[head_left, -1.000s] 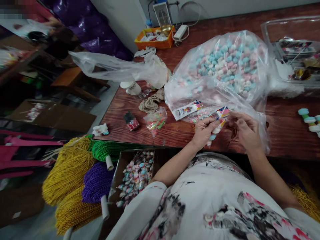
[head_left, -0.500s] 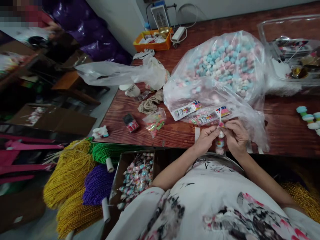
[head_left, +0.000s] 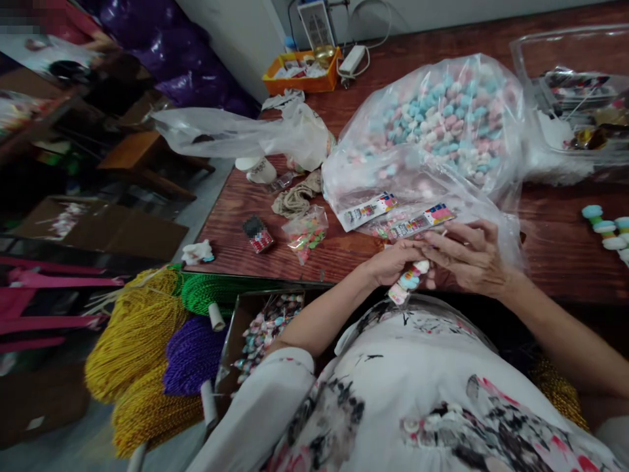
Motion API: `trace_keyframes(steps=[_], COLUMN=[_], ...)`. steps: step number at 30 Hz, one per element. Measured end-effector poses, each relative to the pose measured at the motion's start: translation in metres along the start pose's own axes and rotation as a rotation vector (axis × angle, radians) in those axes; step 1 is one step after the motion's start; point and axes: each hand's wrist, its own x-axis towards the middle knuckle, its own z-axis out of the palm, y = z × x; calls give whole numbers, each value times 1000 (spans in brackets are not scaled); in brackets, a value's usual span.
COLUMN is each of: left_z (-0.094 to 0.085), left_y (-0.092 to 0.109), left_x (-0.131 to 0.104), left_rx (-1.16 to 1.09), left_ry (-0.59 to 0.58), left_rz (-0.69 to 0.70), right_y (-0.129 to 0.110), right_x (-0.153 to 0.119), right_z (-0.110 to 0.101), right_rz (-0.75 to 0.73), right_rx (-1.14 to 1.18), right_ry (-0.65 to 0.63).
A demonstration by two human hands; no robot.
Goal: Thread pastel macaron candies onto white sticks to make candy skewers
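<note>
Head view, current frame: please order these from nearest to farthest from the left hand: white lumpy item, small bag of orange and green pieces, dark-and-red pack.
From the left hand:
1. Small bag of orange and green pieces, to its left.
2. Dark-and-red pack, farther left.
3. White lumpy item, at the table's left corner.

The table (head_left: 236, 226) is reddish brown with darker wood grain. Sweets in the clear bag (head_left: 442, 124) are pale blue, pink and white; the skewer (head_left: 407, 282) shows similar pastels, with perhaps a touch of yellow, though it is partly hidden. The shirt (head_left: 393, 393) is white with black, grey and pinkish-red floral blotches. The tray (head_left: 302, 82) is orange, and the cord bundles are yellow (head_left: 132, 341), purple (head_left: 191, 357) and green (head_left: 209, 295).
</note>
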Motion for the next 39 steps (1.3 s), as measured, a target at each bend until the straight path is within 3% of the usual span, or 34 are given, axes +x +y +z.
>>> trace_keyframes(steps=[2,5,8,10,13,15,16,18,20,24,26,28,32,34,36,39], left_z=[-2,-8,-10,-7,6,11,12,6,-4,-20,-21,-16,0,5,4,-7], left_y=[2,2,2,1,-2,-5,-6,-7,-5,1,3,5,-2,-9,-15,-19], left_x=[-4,-8,-13,-20,-32,-38,-40,-39,-36,-30,-31,-34,-43,-45,-44,-41], left_rx=[24,98,365,777,1563,1876,1928,1838,1526,788,693,851,1597,1908,2046,1939], left_ry=[-113,-259,-303,-250,-56,31,51,79,98,-44,-137,-170,-71,-28,-18,35], left_rz=[-79,-201,-235,-136,112,223,251,272,217,-168,-302,-249,103,202,271,360], right_y=[4,-2,-21,-37,-54,-61,-63,-67,-69,-68,-65,-63,-67,-71,-72,-59], right_x=[-1,0,-3,-7,-14,-16,-16,-13,-11,-14,-19,-22,-22,-21,-22,-33], right_z=[-7,-9,0,13,35,44,46,44,38,31,33,39,54,58,56,38], right_rz=[-42,-12,7,84,303,441,483,485,399,176,106,114,311,409,474,562], right_rx=[73,202,164,69,95,204,221,140,0,-49,-24,-1,75,133,171,162], right_ry=[-120,-172,-204,-198,-129,-81,-52,15,54,58,34,-13,-45,-38,-23,83])
